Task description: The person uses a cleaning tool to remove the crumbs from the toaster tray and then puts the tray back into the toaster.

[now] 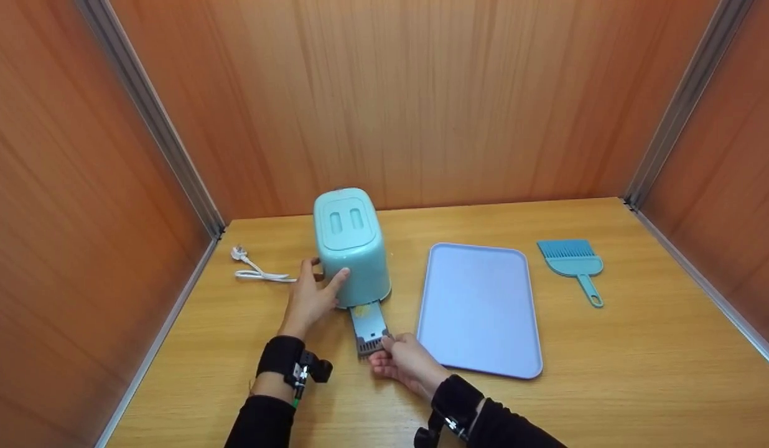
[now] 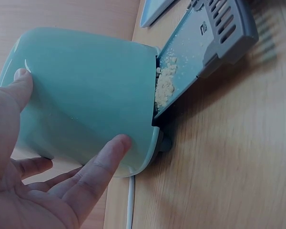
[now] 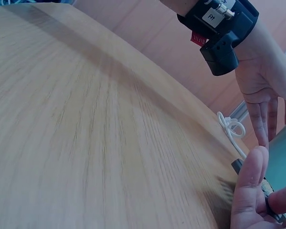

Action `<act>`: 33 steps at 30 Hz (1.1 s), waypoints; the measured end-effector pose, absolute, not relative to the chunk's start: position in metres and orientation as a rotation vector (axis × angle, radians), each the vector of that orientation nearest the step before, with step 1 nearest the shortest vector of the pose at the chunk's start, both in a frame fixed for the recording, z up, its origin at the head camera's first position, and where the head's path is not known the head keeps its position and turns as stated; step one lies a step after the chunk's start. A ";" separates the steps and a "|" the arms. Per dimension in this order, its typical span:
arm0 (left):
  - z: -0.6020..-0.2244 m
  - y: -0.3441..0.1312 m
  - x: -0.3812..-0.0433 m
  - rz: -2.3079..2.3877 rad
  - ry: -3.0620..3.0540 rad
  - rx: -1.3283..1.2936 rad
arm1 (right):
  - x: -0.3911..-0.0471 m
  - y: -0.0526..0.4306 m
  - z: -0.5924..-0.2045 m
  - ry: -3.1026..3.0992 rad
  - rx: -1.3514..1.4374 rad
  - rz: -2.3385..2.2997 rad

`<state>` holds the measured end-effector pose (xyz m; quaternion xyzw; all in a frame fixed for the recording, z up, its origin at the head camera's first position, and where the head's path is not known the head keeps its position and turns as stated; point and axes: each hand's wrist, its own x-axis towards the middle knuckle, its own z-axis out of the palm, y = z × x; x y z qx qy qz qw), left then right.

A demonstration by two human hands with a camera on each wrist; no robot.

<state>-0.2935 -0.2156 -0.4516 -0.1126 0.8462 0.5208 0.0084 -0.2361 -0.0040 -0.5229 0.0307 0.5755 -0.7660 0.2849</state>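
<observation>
A mint-green toaster (image 1: 352, 249) with a lid on top stands on the table. Its crumb tray (image 1: 368, 320) sticks out at the front, pulled partly free, with a grey slotted end. Pale crumbs (image 2: 166, 83) lie heaped on the tray close to the toaster body, as the left wrist view shows. My right hand (image 1: 409, 361) pinches the grey end of the tray between thumb and fingers. Against the toaster's near left corner, my left hand (image 1: 312, 295) rests with thumb and fingers spread and fairly straight. Part of the tray is hidden inside the toaster.
To the right lies a lavender rectangular tray (image 1: 481, 311). Farther right is a blue dustpan-shaped brush (image 1: 574, 264) with a handle. A white cord with a plug (image 1: 257, 272) lies left of the toaster. Wooden panels (image 1: 409, 112) enclose the table's back and sides.
</observation>
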 end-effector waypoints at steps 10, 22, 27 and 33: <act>-0.453 -0.216 -0.295 1.662 2.605 -0.355 | -0.227 0.000 -0.525 1.532 0.055 -2.058; -0.452 -0.216 -0.293 1.634 2.603 -0.391 | -0.218 0.004 -0.525 1.527 0.073 -2.041; -0.451 -0.216 -0.293 1.643 2.589 -0.396 | -0.214 0.006 -0.526 1.517 0.078 -2.044; -0.453 -0.216 -0.293 1.634 2.612 -0.381 | -0.210 0.010 -0.527 1.498 0.084 -2.053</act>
